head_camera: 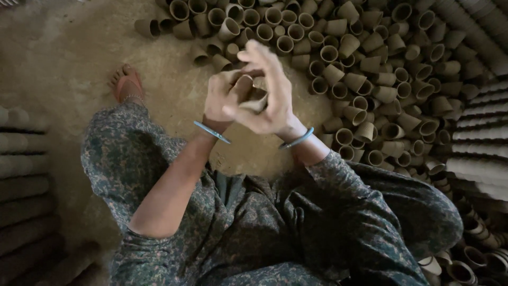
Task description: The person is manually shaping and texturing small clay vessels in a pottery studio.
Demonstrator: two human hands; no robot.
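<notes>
Knees: patterned trousers fill my lower view
Cups: small clay cups between both palms
Left hand: closed on cups
Right hand: curled over cups
Beyond: loose cup pile on floor

Dim, soft light; dark corners, perhaps slight motion blur.

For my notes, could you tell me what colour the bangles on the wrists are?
Light blue: one bangle on the left wrist, another bangle on the right, clearest in the head view.

Two hands, two blue bangles, one bare foot, clay cups beyond counting.
</notes>
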